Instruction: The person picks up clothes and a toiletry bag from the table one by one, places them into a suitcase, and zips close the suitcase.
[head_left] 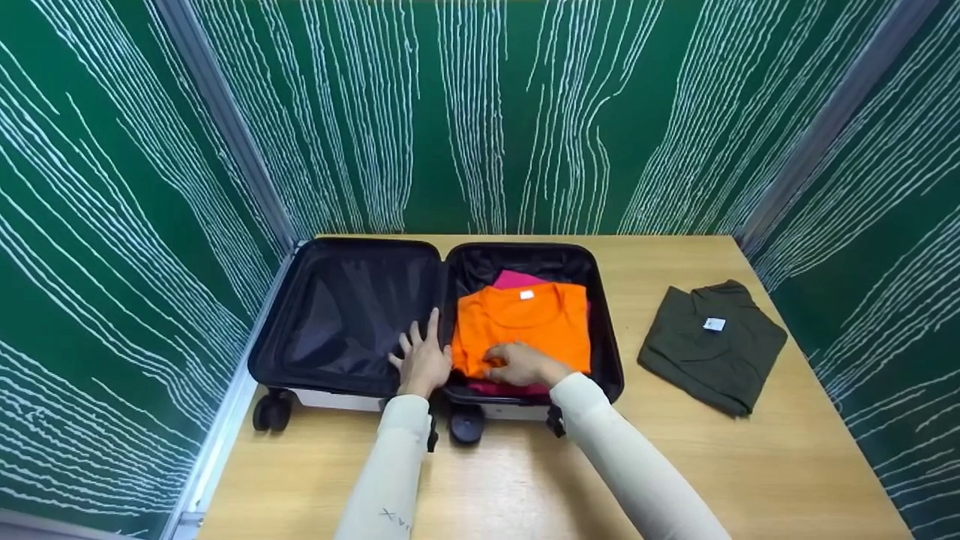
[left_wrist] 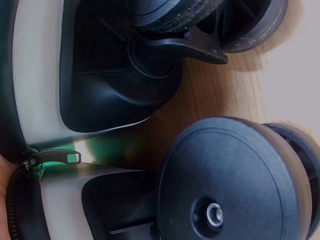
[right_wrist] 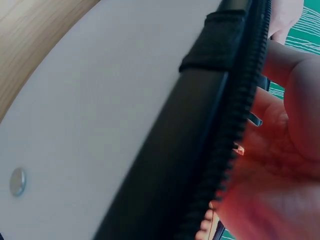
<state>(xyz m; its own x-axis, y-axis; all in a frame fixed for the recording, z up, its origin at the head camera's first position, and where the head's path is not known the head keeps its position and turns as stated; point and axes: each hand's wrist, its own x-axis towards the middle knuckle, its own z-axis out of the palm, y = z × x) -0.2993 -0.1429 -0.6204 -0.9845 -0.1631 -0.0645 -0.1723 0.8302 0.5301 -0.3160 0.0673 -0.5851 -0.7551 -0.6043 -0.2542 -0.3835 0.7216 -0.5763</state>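
An open suitcase lies with its black-lined left half (head_left: 341, 315) and right half (head_left: 611, 356) side by side. Folded in the right half is an orange T-shirt (head_left: 547, 330), its white neck label showing, on top of a pink garment (head_left: 516, 279). My left hand (head_left: 426, 364) rests with spread fingers at the inner edge of the left half, beside the hinge line. Over the shirt's lower left corner, my right hand (head_left: 521, 364) touches the fabric with bent fingers, thumb and forefinger apart. The right wrist view shows the palm behind the zipper edge (right_wrist: 220, 125).
A folded dark green shirt (head_left: 712, 349) lies on the wooden table (head_left: 660, 450) to the right. Black wheels (head_left: 466, 425) stick out from the suitcase's near side. A zipper pull (left_wrist: 60, 157) hangs between the two halves. Green walls with white lines enclose the table.
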